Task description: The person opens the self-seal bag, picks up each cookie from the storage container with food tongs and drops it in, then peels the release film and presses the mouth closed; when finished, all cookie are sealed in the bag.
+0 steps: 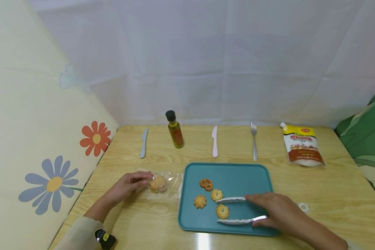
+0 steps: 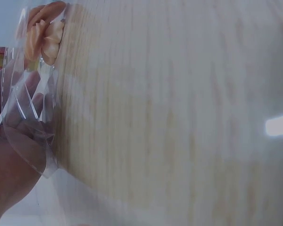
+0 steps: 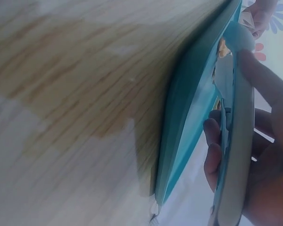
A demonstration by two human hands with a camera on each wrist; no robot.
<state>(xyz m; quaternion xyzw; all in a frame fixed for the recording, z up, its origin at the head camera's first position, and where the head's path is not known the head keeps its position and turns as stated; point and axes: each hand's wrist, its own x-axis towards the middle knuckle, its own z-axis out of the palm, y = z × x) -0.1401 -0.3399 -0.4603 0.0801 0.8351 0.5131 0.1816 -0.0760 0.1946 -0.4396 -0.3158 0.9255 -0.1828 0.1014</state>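
Pale scalloped tongs (image 1: 232,199), spread in the right hand (image 1: 279,211), straddle a round golden fluted cookie (image 1: 223,211) on the teal rectangular tray (image 1: 237,178). The left hand (image 1: 132,182) pinches a clear plastic bag (image 1: 172,182). Squeezing too hard could crumble the cookie, I'd judge. From here, lettering on the yellow, white and brown pouch (image 1: 303,145) is too small to read.

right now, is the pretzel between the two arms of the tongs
No, in the head view the pretzel lies on the teal tray, outside the gap between the arms of the tongs.
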